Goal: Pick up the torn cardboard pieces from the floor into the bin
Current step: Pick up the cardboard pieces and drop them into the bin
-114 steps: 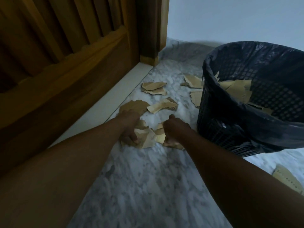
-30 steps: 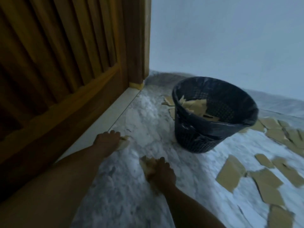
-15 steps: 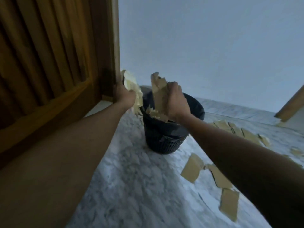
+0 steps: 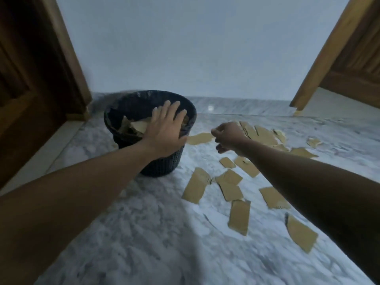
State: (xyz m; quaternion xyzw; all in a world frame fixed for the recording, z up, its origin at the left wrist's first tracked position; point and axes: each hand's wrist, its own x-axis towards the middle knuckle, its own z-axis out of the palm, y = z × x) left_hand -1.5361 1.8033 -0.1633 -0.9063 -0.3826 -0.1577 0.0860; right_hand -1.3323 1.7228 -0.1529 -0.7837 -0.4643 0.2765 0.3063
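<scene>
A dark mesh bin with a black liner stands on the marble floor, with torn cardboard pieces inside it. My left hand is spread flat, fingers straight, over the bin's near right rim and holds nothing. My right hand hangs in the air to the right of the bin with fingers loosely curled and nothing visible in them. Several tan cardboard pieces lie scattered on the floor to the right of the bin.
A dark wooden door and its frame stand at the left, beside a pale threshold strip. Another wooden door is at the upper right. A plain wall runs behind the bin. Marble floor fills the foreground.
Both hands held bunches of cardboard above the bin half a second ago; now both are without cardboard. The left hand has flattened over the rim and the right has moved right.
</scene>
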